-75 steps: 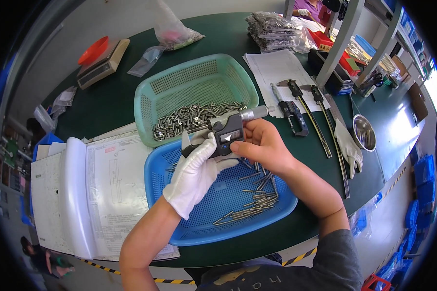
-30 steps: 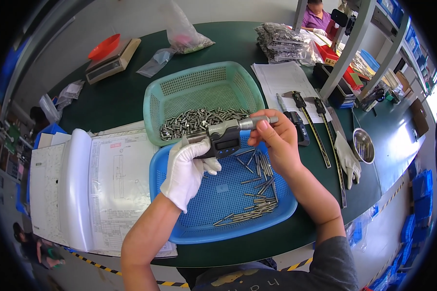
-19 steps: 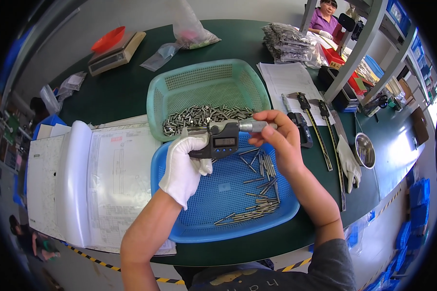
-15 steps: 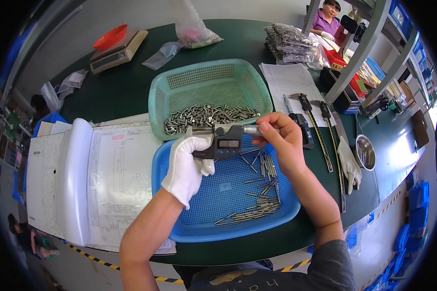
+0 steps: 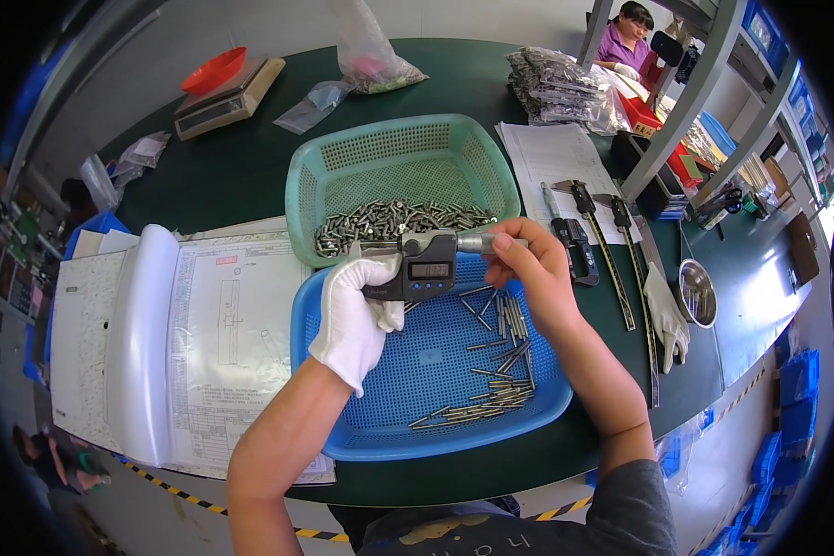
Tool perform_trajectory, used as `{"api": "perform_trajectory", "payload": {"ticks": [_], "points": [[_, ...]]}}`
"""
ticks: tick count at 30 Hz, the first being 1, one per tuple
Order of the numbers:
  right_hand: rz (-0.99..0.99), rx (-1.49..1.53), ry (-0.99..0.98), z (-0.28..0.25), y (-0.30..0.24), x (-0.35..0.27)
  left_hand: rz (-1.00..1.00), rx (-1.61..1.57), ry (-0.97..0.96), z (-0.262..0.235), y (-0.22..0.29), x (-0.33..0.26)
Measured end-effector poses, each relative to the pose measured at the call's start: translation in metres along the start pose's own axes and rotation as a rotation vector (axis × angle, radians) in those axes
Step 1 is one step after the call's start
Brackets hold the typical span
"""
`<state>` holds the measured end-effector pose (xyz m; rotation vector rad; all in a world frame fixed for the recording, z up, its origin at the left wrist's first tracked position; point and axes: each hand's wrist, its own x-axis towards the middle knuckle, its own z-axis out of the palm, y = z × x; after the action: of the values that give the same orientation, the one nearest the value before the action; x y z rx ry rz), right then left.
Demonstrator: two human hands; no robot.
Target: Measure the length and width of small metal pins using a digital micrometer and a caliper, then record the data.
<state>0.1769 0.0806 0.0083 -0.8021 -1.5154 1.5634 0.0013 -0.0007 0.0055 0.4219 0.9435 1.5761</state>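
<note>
A digital micrometer (image 5: 428,271) with a small lit display is held between my hands, over the blue basket's far side. My left hand (image 5: 352,310), in a white glove, is closed round its frame; whether a pin also sits in the fingers is hard to make out. The bare fingers of my right hand (image 5: 526,271) pinch the thimble at its right end. Below lies the blue basket (image 5: 389,389) with loose metal pins (image 5: 491,397) in its right half. Behind it, a green basket (image 5: 408,139) holds a heap of short metal pins (image 5: 380,222).
Left lies an open binder with a drawing (image 5: 227,343). To the right are calipers (image 5: 621,218), another micrometer (image 5: 574,250), a white glove (image 5: 664,310) and a metal bowl (image 5: 697,292). A scale (image 5: 222,102) and bagged parts (image 5: 551,83) stand behind. A co-worker (image 5: 624,42) sits far right.
The micrometer has turned slightly and shifted a little left, so its display now faces me more plainly. Both hands keep their hold on it.
</note>
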Motion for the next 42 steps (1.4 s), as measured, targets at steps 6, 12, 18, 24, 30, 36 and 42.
{"api": "perform_trajectory", "payload": {"ticks": [6,12,18,24,30,36,42], "points": [[-0.065,-0.065,-0.008,-0.004,0.004,0.0,-0.006,-0.011,0.035,0.002,0.0,-0.001],[-0.01,0.017,-0.039,-0.001,0.001,0.0,-0.003,0.007,0.003,0.0,0.0,0.0],[0.027,-0.02,-0.022,-0.003,0.001,0.001,-0.015,-0.01,0.016,-0.002,-0.003,0.001],[0.088,0.069,-0.078,-0.003,0.001,0.0,-0.018,0.008,-0.011,0.0,-0.001,0.0],[0.281,0.174,-0.461,0.0,0.001,-0.005,0.012,0.041,-0.111,0.01,-0.006,-0.003],[0.207,-0.102,-0.365,0.006,0.001,-0.01,-0.038,0.139,-0.232,0.008,-0.008,-0.004],[0.217,-0.062,-0.346,0.005,0.002,-0.008,-0.041,0.126,-0.241,0.01,-0.008,-0.004]]}}
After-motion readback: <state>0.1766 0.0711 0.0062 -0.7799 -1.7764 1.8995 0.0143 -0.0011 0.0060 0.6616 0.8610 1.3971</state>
